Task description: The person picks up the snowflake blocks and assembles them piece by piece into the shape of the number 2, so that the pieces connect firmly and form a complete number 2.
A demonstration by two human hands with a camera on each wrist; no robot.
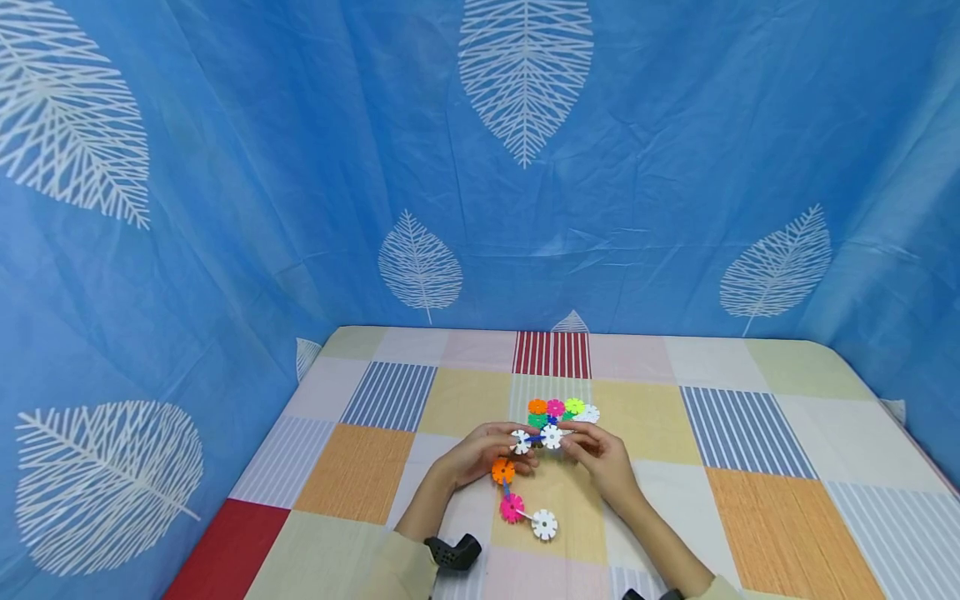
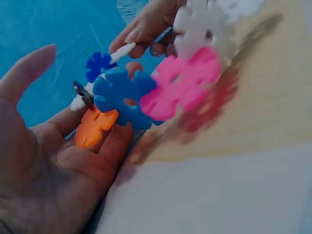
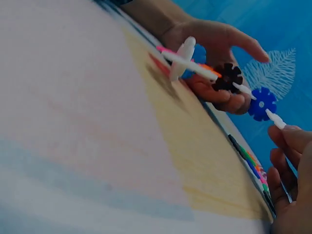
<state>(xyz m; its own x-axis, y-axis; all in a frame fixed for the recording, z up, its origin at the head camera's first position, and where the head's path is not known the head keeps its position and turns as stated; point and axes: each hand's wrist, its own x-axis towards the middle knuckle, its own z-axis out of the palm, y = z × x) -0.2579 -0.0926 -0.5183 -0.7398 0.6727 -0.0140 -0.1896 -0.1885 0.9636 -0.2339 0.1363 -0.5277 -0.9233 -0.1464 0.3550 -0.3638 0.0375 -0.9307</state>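
A chain of interlocked plastic snowflake discs hangs between the two hands above the table. My right hand (image 1: 603,462) pinches the white snowflake disc (image 3: 276,119) at its upper end, which is joined to a dark blue disc (image 3: 263,104). The left hand (image 1: 480,454) supports the chain from below on its fingers, its thumb held out away from the discs. Beside its fingers are another white disc (image 1: 521,442), a dark brown disc (image 3: 227,77) and an orange disc (image 1: 503,471). From there a light blue disc (image 2: 124,97), a pink disc (image 1: 512,508) and a last white disc (image 1: 544,525) hang toward the front.
Just beyond the hands, several loose discs lie together, among them an orange one (image 1: 537,407), a pink one (image 1: 555,407) and a yellow one (image 1: 574,406). A patchwork cloth (image 1: 637,408) covers the table. Blue leaf-print curtains (image 1: 637,208) surround it.
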